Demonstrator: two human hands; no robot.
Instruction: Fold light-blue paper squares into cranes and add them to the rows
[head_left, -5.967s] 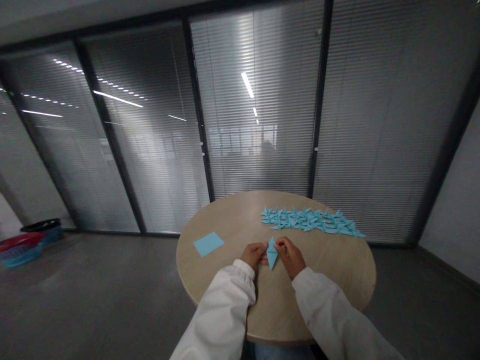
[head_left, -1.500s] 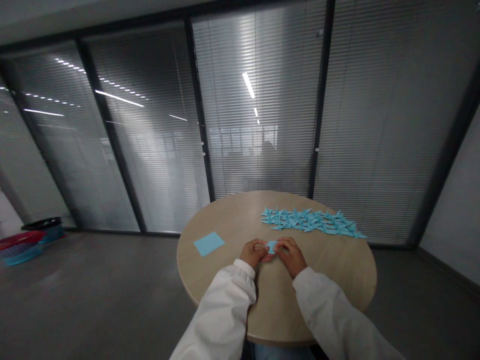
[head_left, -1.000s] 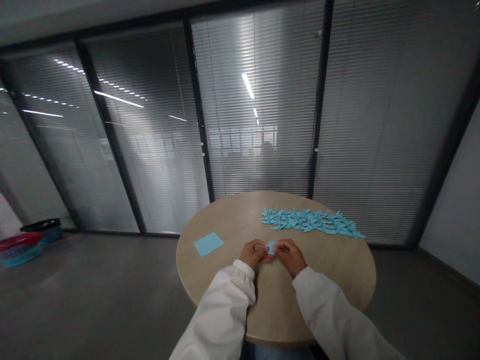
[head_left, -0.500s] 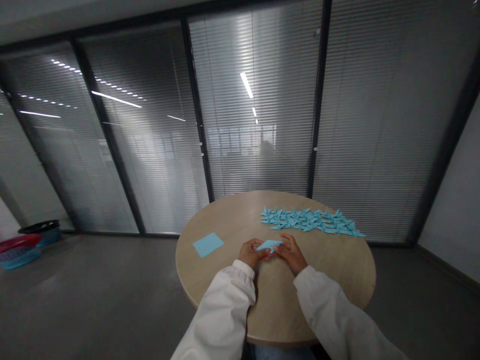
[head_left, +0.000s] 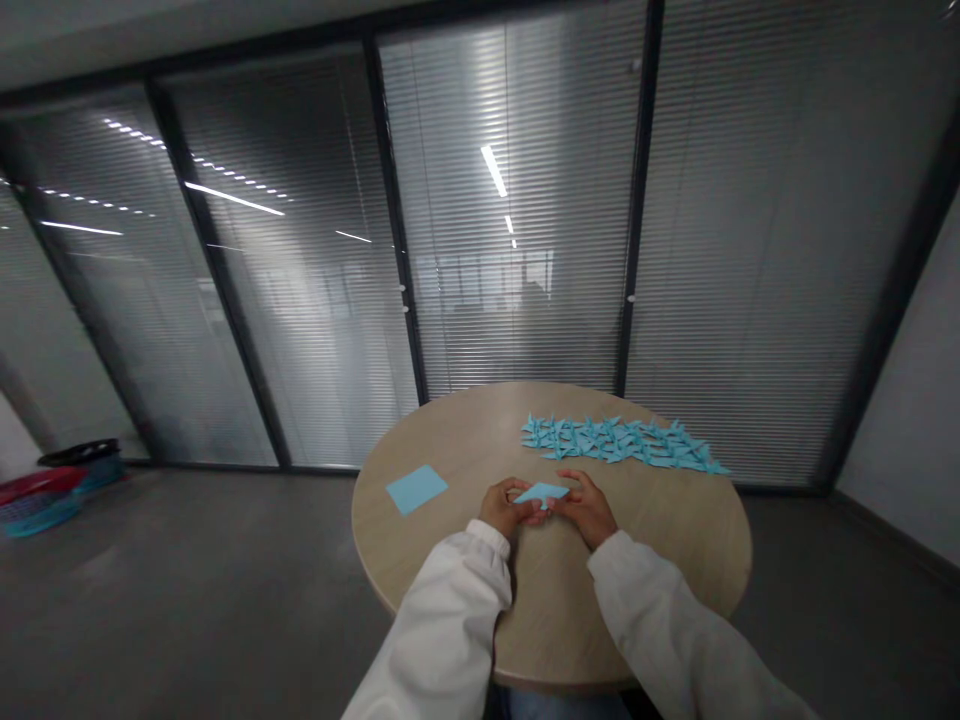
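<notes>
A folded piece of light blue paper [head_left: 541, 492], long and pointed, lies nearly level between my hands just above the round wooden table [head_left: 465, 430]. My left hand [head_left: 504, 507] pinches its left end. My right hand [head_left: 587, 510] is beside its right tip, fingers apart around it. White sleeves cover both forearms. A flat square sheet of the same blue paper [head_left: 417, 489] lies on the table to the left of my hands. Further back, several blue origami cranes [head_left: 622, 441] form a long, dense band.
The table's rim curves close around the paper and cranes. Stacked plastic baskets [head_left: 41, 495] in red, blue and black stand on the grey floor far left. Glass partitions with slatted blinds [head_left: 517, 200] rise behind the table, a dim figure showing through them.
The paper has gone from an upright diamond to a small bundle, then to a long flat shape lying crosswise. My right hand has eased away, its fingers spreading.
</notes>
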